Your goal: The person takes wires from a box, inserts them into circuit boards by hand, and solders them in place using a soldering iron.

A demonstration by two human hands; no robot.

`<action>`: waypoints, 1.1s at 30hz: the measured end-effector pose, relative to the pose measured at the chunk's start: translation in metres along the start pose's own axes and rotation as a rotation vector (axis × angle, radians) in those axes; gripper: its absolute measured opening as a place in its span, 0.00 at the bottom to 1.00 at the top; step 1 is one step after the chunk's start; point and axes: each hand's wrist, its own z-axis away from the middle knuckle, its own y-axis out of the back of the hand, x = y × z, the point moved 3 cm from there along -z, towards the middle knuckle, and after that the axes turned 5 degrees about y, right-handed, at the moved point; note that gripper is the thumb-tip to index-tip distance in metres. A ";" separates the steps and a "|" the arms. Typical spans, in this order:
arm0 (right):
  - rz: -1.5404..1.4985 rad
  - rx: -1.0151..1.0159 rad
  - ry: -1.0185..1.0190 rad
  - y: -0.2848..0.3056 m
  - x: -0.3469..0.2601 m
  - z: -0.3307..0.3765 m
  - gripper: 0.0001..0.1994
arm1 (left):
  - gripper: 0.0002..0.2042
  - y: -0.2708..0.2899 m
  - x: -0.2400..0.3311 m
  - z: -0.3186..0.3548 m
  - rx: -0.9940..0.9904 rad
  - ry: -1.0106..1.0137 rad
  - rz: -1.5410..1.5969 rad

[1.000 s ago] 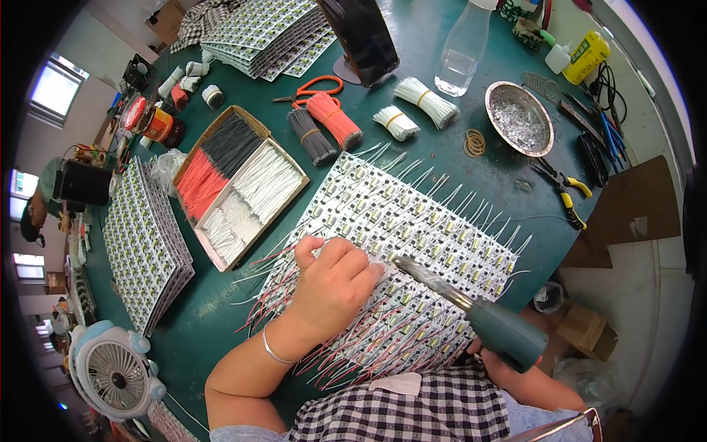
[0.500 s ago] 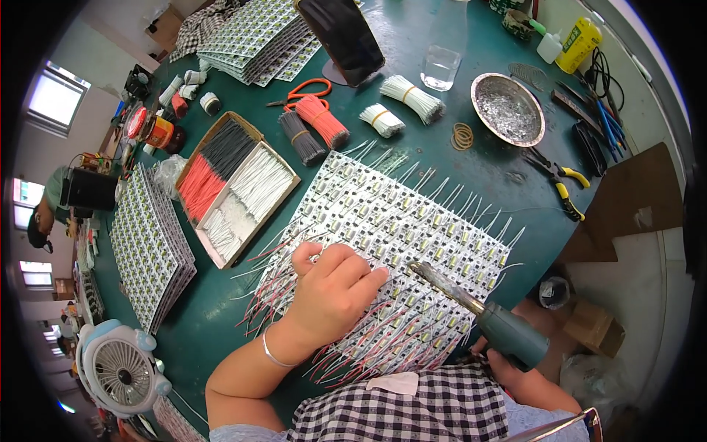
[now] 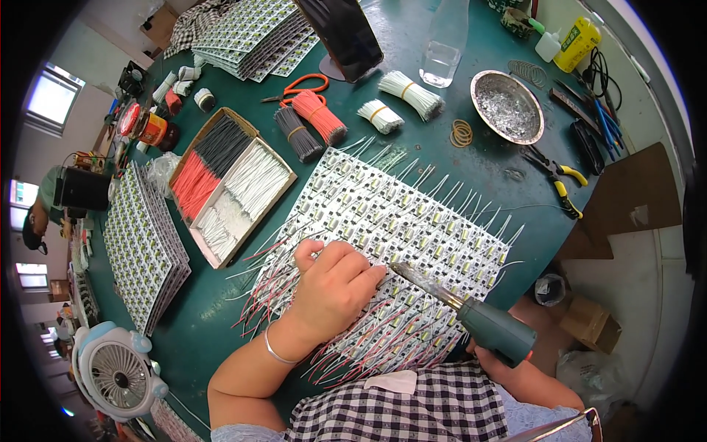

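Note:
A white circuit board panel (image 3: 434, 243) with rows of small components lies tilted on the green table before me. Thin white and red wires (image 3: 269, 306) stick out along its edges and across its lower part. My left hand (image 3: 335, 287), with a bangle at the wrist, rests over the panel's middle, its fingers curled in a pinch. Whatever is between the fingertips is hidden. My right hand (image 3: 490, 361) grips the dark green handle of a soldering iron (image 3: 497, 331), mostly from beneath. The iron's metal tip is over the panel, just right of my left fingers.
A divided box (image 3: 234, 184) of cut wires stands to the left, beside stacked panels (image 3: 143, 247) and a fan (image 3: 121, 376). Behind the panel are wire bundles (image 3: 320, 118), scissors (image 3: 305, 88) and a bottle (image 3: 442, 62). A metal bowl (image 3: 507, 109) and pliers (image 3: 557, 180) lie right.
The soldering iron has moved left, its tip coming closer to my left fingers. My left hand has stayed nearly still, still pinched over the panel.

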 end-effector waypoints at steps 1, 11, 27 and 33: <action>0.001 0.000 0.000 -0.001 0.000 0.000 0.14 | 0.06 0.001 0.000 0.000 -0.003 -0.001 0.002; 0.002 -0.001 -0.038 -0.005 0.003 0.001 0.15 | 0.06 -0.001 -0.002 -0.002 -0.013 -0.018 0.019; -0.060 0.046 -0.051 0.010 0.004 0.019 0.13 | 0.07 0.001 0.001 -0.003 -0.015 -0.024 -0.004; -0.027 0.025 -0.040 0.013 0.001 0.017 0.14 | 0.12 0.008 0.017 -0.009 0.024 -0.060 -0.011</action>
